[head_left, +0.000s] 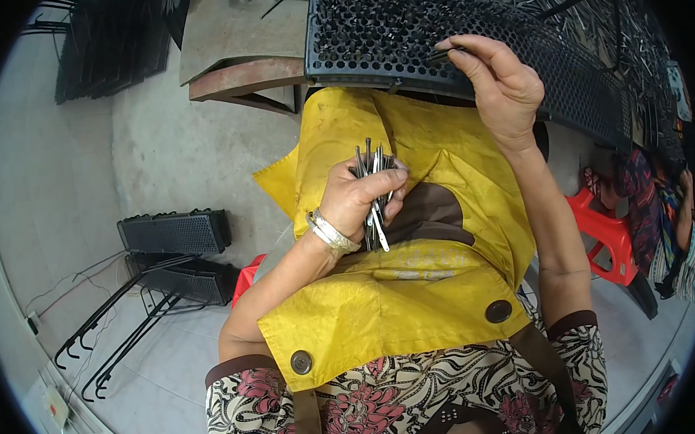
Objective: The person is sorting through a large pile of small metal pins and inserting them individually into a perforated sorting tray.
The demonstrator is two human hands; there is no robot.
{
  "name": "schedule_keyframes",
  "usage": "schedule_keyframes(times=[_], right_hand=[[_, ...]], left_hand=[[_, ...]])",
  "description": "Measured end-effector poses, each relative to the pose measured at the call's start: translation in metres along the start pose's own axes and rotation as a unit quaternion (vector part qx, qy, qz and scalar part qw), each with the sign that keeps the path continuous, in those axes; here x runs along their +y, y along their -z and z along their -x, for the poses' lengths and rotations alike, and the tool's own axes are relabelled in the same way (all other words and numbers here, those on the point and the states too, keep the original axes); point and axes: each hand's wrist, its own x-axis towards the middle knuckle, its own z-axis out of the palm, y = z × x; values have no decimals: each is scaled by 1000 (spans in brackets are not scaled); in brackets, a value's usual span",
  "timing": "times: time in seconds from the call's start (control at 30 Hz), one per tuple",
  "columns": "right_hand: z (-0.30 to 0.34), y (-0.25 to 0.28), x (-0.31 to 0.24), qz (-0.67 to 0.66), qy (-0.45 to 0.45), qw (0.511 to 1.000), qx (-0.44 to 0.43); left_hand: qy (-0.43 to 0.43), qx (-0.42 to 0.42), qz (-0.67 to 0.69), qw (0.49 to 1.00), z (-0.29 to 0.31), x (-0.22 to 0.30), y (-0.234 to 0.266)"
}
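My left hand (pixel 360 194) is closed round a bundle of thin metal rods (pixel 377 215), some silvery and some dark, in front of the yellow apron. Several rods have small rounded ends. Farther off to the right, my right hand (pixel 498 84) pinches a thin dark rod (pixel 438 55) between thumb and fingertips. It is over the near edge of a black perforated rack (pixel 514 75) with rows of round holes. The left part of the rack bristles with dark rod ends (pixel 375 24). Whether the pinched rod enters a hole I cannot tell.
Loose metal rods (pixel 583 31) lie heaped beyond the rack. A wooden board (pixel 233 41) is at its left. Black racks with hooked rods (pixel 173 234) stand on the floor at left. To the right are a red stool (pixel 607 237) and another person (pixel 665 205).
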Motion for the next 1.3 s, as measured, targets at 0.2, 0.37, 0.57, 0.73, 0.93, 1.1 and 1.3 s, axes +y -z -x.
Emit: schedule_keyframes(times=[0.2, 0.37, 0.57, 0.73, 0.93, 1.1, 1.3], right_hand=[[0, 5, 3, -11, -5, 997, -72], [-3, -1, -4, 34, 4, 997, -67], [-24, -2, -5, 192, 132, 964, -125], [-34, -2, 1, 186, 108, 958, -188], [-44, -4, 1, 231, 101, 937, -241], [-36, 1, -6, 252, 151, 929, -225], [-40, 2, -7, 247, 186, 923, -228]], left_hand=[[1, 0, 2, 1000, -1, 0, -1], [5, 4, -8, 1000, -1, 1, 0], [-2, -9, -13, 1000, -1, 3, 1], [1, -7, -11, 1000, -1, 3, 0], [9, -18, -13, 1000, -1, 1, 2], [11, -19, 2, 1000, 0, 3, 1], [12, -18, 5, 1000, -1, 4, 1]])
